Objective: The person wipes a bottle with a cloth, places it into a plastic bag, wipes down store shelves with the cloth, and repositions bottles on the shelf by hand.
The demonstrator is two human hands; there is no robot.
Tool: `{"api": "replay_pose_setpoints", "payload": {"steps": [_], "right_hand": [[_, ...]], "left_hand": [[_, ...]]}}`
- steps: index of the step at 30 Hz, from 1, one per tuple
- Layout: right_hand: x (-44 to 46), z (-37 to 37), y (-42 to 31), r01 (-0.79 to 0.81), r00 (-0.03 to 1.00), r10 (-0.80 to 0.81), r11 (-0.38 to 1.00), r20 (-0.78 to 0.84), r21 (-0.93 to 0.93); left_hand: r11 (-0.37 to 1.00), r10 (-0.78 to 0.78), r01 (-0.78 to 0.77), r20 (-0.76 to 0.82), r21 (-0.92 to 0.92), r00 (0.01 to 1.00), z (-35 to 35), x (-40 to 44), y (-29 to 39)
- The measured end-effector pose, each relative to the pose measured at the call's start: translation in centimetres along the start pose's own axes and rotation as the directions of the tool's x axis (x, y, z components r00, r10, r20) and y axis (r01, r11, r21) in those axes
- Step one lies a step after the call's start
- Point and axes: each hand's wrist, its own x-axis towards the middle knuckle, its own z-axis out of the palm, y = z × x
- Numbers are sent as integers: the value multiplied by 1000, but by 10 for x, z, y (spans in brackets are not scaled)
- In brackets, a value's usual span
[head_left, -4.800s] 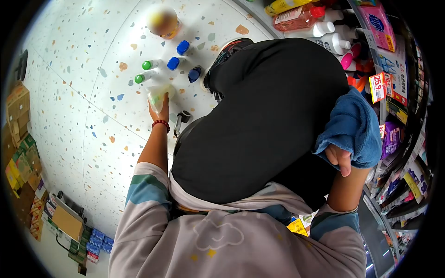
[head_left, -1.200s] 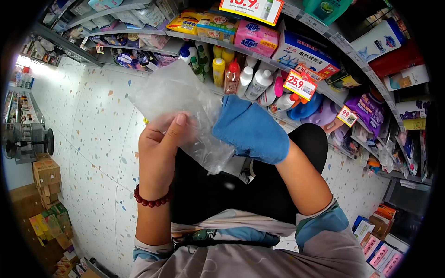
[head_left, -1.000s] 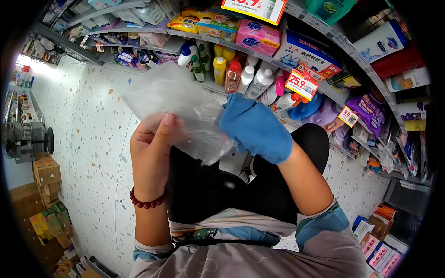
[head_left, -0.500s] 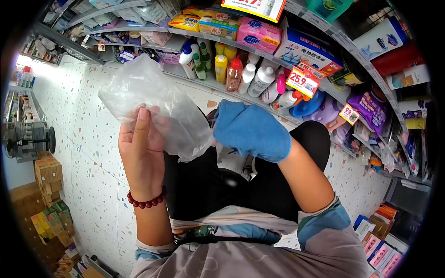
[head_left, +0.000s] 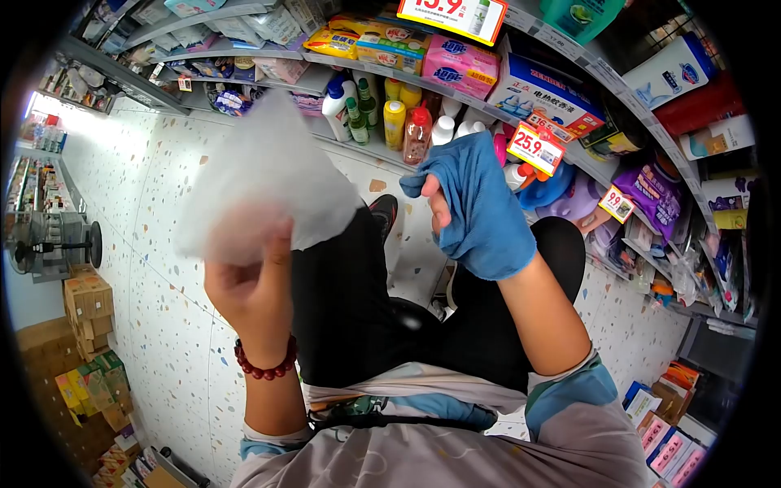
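A translucent plastic bag (head_left: 281, 163), blurred by motion, hangs from my left hand (head_left: 259, 301), which is closed on its lower edge. A dark red bead bracelet (head_left: 267, 363) circles the left wrist. A blue cloth (head_left: 492, 215) is draped over and around my right hand (head_left: 438, 205). Only some curled fingers stick out on its left side, and the rest of that hand is hidden under the cloth. The two hands are apart, above my black-trousered legs.
Ahead, a curved shelf (head_left: 423, 80) carries boxes and soap packs. Below it stand several bottles, among them a reddish bottle (head_left: 418, 134). Price tags (head_left: 535, 150) jut from the shelf edge. Cardboard boxes (head_left: 88, 301) are stacked on the left of the speckled floor (head_left: 163, 268).
My right hand has drawn away from the plastic bag to the right and turned, so its fingers now show beside the cloth. The bag has swung upright in my left hand.
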Motion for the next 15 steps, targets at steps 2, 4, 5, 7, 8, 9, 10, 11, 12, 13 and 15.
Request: {"api": "replay_pose_setpoints", "payload": {"steps": [2, 4, 5, 7, 8, 9, 10, 11, 12, 13, 15], "right_hand": [[-2, 0, -1, -53, 995, 27, 953, 91, 298], [-9, 13, -11, 4, 993, -25, 984, 119, 179], [-8, 13, -6, 4, 993, -25, 984, 112, 178], [-7, 15, -2, 355, 932, -324, 906, 161, -231], [-10, 16, -6, 379, 920, -331, 890, 210, -254], [-13, 18, -11, 404, 905, -338, 872, 259, -275], [-16, 24, -21, 454, 890, -371, 661, 266, -598], [-15, 22, -16, 447, 884, -372, 500, 282, -742], [-14, 21, -11, 419, 879, -373, 306, 298, -855], [-14, 19, -6, 376, 873, -373, 105, 314, -921], [-13, 18, 2, 480, 706, -495, -192, 507, -856]], "left_hand": [[943, 253, -273, 125, 190, 959, 1, 1, 3], [816, 456, -531, 310, 228, 834, 5, 3, -1], [818, 455, -530, 312, 222, 834, 8, 4, -3], [802, 488, -571, 361, 174, 795, 15, 2, -4], [807, 472, -561, 370, 182, 800, 16, 1, -5], [809, 470, -559, 373, 180, 800, 16, 0, -6], [791, 463, -565, 375, 234, 803, 15, -1, -8], [769, 458, -571, 376, 288, 806, 14, -1, -10], [769, 455, -570, 379, 289, 806, 14, 0, -11], [762, 457, -570, 369, 306, 809, 13, 1, -12], [754, 458, -570, 361, 326, 812, 14, 2, -12]]}}
